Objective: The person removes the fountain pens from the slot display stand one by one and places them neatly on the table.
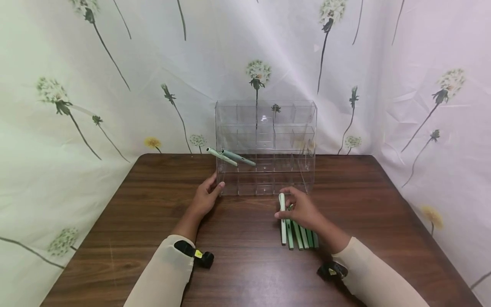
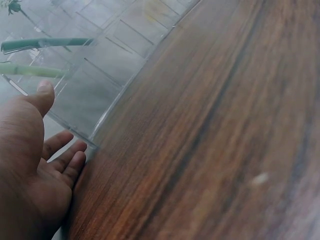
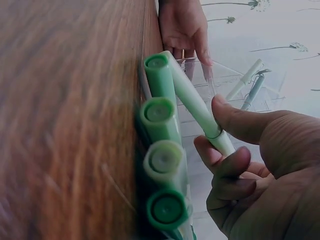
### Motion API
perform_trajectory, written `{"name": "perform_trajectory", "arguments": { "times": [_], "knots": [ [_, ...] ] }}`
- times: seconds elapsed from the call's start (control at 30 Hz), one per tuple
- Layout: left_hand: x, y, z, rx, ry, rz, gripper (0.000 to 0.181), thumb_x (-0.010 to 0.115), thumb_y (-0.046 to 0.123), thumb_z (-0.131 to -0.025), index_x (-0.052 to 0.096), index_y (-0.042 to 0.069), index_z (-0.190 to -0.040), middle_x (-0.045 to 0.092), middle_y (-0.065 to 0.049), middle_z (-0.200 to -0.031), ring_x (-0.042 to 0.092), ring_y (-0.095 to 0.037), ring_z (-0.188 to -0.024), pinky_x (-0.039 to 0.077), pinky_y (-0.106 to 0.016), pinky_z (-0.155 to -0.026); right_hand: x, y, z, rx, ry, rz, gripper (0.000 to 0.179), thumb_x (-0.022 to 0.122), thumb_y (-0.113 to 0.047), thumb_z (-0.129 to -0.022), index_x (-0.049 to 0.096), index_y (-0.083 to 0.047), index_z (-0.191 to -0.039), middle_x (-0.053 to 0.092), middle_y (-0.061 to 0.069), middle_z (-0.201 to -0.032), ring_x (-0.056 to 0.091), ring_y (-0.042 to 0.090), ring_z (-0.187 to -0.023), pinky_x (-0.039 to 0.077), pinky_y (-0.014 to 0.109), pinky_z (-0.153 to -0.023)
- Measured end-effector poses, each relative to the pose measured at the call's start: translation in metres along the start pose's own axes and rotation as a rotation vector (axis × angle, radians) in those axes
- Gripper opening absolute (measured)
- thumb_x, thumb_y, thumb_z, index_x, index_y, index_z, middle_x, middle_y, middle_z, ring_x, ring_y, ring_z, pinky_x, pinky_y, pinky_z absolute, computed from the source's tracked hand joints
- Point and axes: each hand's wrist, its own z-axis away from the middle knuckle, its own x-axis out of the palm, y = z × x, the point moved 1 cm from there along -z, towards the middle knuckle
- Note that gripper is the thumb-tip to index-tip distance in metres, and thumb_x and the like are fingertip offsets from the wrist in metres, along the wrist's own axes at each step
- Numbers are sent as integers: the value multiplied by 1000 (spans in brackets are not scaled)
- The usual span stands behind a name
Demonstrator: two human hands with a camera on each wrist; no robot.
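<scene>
A clear plastic organizer [image 1: 264, 160] with several tiers and compartments stands upright at the back of the table. My left hand [image 1: 205, 197] is at its lower left corner, fingers extended along the side and thumb at the front edge. Between thumb and fingers, my right hand [image 1: 303, 209] pinches a pale green pen [image 3: 192, 100], tilted up at one end above a row of green pens [image 1: 303, 236] lying on the table. A light green pen [image 1: 224, 157] and a grey-green pen [image 1: 239, 157] lean in the organizer's left compartments.
The brown wooden table [image 1: 245, 264] reaches back to a white curtain [image 1: 153, 64] printed with dandelions. A black camera strap sits on each wrist, over cream sleeves [image 1: 165, 273].
</scene>
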Motion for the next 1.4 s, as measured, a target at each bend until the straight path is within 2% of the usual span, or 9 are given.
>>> {"name": "perform_trajectory", "arguments": {
  "times": [0.23, 0.43, 0.53, 0.63, 0.7, 0.8, 1.07, 1.3, 1.4],
  "knots": [
    [-2, -4, -1, 45, -9, 27, 66, 62, 27, -114, 34, 16, -173, 43, -19, -173, 56, -40, -148, 48, -55, -119, 0, -1, -1, 32, -17, 27, 77, 93, -12, -89, 51, 1, -152, 58, 9, -94, 36, 11, -56, 39, 28, -58],
    [-1, -2, 1, 40, -14, 17, 66, 61, 26, -114, 33, 15, -173, 43, -18, -174, 54, -41, -150, 46, -55, -121, 1, -1, -2, 35, -11, 89, 78, 94, -14, -88, 52, 2, -151, 59, 16, -113, 44, 15, -64, 45, 31, -63],
    [-1, -3, 1, 44, -14, 15, 66, 61, 26, -114, 33, 15, -173, 43, -18, -173, 54, -41, -150, 46, -56, -121, 2, 1, -2, 22, 4, 143, 76, 95, -17, -87, 54, 2, -149, 64, 20, -123, 59, 20, -78, 51, 35, -69],
    [-1, -4, 0, 44, -13, 19, 65, 60, 26, -115, 32, 15, -173, 44, -19, -173, 54, -41, -150, 46, -56, -120, 2, 2, -1, 21, 9, 167, 74, 95, -19, -87, 56, 0, -147, 66, 25, -135, 70, 33, -105, 57, 41, -79],
    [-1, -4, 0, 40, -15, 15, 65, 60, 26, -115, 32, 15, -173, 44, -19, -172, 55, -40, -149, 47, -55, -120, 2, 2, -1, 25, 7, 162, 74, 96, -18, -86, 57, 0, -147, 65, 28, -141, 69, 43, -120, 59, 45, -84],
    [-1, -3, 1, 35, -20, 11, 65, 59, 27, -115, 31, 15, -173, 44, -19, -172, 55, -41, -149, 47, -54, -119, 2, 2, -1, 25, 5, 163, 74, 96, -18, -86, 58, 0, -146, 62, 28, -146, 64, 47, -132, 59, 46, -87],
    [-1, -1, 2, 38, -32, 10, 66, 58, 29, -116, 30, 14, -174, 40, -19, -175, 53, -42, -152, 46, -56, -122, 4, 4, -1, 6, 7, 186, 75, 97, -19, -84, 60, 2, -146, 63, 26, -147, 65, 46, -134, 61, 52, -95],
    [0, -5, 0, 37, -20, 13, 66, 59, 27, -115, 31, 15, -173, 42, -18, -174, 54, -41, -150, 46, -56, -121, 5, 4, -2, 0, 3, 240, 76, 98, -24, -84, 63, 0, -147, 67, 23, -143, 73, 34, -110, 62, 46, -88],
    [0, -6, 0, 36, -18, 3, 66, 59, 28, -115, 31, 15, -173, 42, -19, -174, 54, -41, -150, 46, -56, -121, 6, 5, -3, 4, -14, 247, 77, 98, -25, -83, 63, 0, -147, 67, 23, -144, 73, 32, -108, 61, 48, -89]
  ]
}}
